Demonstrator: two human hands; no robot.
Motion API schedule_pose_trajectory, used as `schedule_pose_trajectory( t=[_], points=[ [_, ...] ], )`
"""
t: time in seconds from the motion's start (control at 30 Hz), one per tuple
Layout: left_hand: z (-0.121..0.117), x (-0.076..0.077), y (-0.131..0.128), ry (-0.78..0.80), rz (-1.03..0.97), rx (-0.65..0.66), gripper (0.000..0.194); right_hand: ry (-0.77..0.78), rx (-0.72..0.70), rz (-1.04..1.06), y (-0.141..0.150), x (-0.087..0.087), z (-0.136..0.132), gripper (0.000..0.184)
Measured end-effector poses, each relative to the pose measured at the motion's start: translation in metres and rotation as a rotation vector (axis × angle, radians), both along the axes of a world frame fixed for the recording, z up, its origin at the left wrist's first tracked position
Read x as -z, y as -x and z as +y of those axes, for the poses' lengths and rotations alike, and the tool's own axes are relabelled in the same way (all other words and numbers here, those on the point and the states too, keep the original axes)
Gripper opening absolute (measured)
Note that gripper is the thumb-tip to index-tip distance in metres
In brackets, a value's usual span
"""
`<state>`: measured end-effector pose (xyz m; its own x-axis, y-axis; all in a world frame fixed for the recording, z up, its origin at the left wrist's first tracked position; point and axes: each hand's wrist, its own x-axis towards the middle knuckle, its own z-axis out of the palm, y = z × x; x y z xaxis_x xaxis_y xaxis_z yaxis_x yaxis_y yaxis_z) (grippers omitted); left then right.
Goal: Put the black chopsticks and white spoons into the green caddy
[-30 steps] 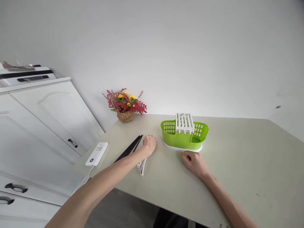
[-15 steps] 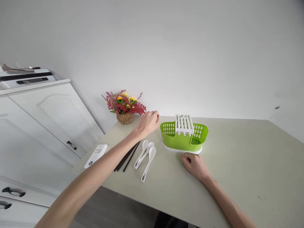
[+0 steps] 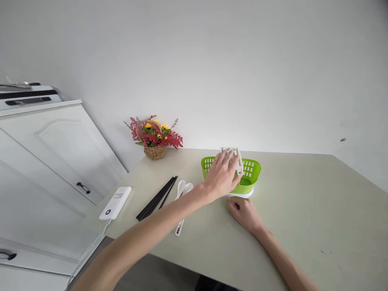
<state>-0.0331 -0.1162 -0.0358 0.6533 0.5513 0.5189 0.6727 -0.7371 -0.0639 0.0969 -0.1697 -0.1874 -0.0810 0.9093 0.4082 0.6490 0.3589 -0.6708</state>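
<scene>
My left hand (image 3: pixel 222 173) reaches across to the green basket (image 3: pixel 254 171), its fingers spread over the white slotted top piece (image 3: pixel 239 161). It covers the basket's middle and part of that piece; whether it presses on it I cannot tell. Below the basket's white base (image 3: pixel 247 195), my right hand (image 3: pixel 245 213) rests on the table as a closed fist, with nothing visible in it. White spoons (image 3: pixel 187 187) lie to the left, partly hidden under my left forearm. Several black chopsticks (image 3: pixel 156 199) lie beside them.
A wicker basket of artificial flowers (image 3: pixel 155 152) stands at the back by the wall. A white power bank (image 3: pixel 115 203) with a cable (image 3: pixel 91 246) lies at the table's left edge. White cabinets (image 3: pixel 60 161) stand to the left.
My left hand has moved right, from beside the flowers to over the slotted top piece, and its curled fingers have spread. My right fist stays put. The view has shifted slightly.
</scene>
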Motion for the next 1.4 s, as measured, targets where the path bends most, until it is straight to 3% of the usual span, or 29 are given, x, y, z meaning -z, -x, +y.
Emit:
schedule_pose_trajectory(
  t=[0.3, 0.5, 0.63, 0.8, 0.97, 1.07, 1.17, 1.23, 1.33, 1.4],
  points=[
    [0.058, -0.014, 0.044, -0.009, -0.009, -0.006, 0.051, 0.023, -0.005, 0.003, 0.000, -0.004, -0.001, 0.042],
    [0.086, -0.029, 0.102, 0.092, 0.001, -0.185, 0.049, 0.045, -0.007, -0.001, -0.001, -0.005, -0.001, 0.041],
    [0.091, -0.033, 0.132, 0.103, 0.005, -0.291, 0.048, 0.068, -0.012, 0.008, 0.000, -0.005, -0.002, 0.040],
    [0.091, -0.035, 0.153, 0.129, 0.011, -0.367, 0.050, 0.096, -0.018, 0.034, 0.000, -0.004, -0.003, 0.040],
    [0.092, -0.037, 0.173, 0.141, -0.011, -0.345, 0.051, 0.120, -0.031, 0.077, -0.001, -0.005, -0.002, 0.040],
    [0.090, -0.038, 0.182, 0.129, -0.022, -0.268, 0.049, 0.150, -0.024, 0.111, -0.001, -0.006, -0.002, 0.042],
    [0.079, -0.031, 0.186, 0.083, -0.108, -0.195, 0.051, 0.187, -0.014, 0.144, -0.002, -0.006, -0.003, 0.044],
    [0.065, -0.020, 0.188, 0.033, -0.277, -0.215, 0.050, 0.214, -0.009, 0.161, -0.004, -0.006, -0.007, 0.044],
    [0.039, 0.007, 0.201, -0.035, -0.595, -0.360, 0.040, 0.254, -0.014, 0.171, -0.009, -0.006, -0.020, 0.044],
    [0.019, 0.028, 0.216, -0.003, -0.671, -0.472, 0.031, 0.271, -0.021, 0.172, -0.014, -0.006, -0.033, 0.045]
  ],
)
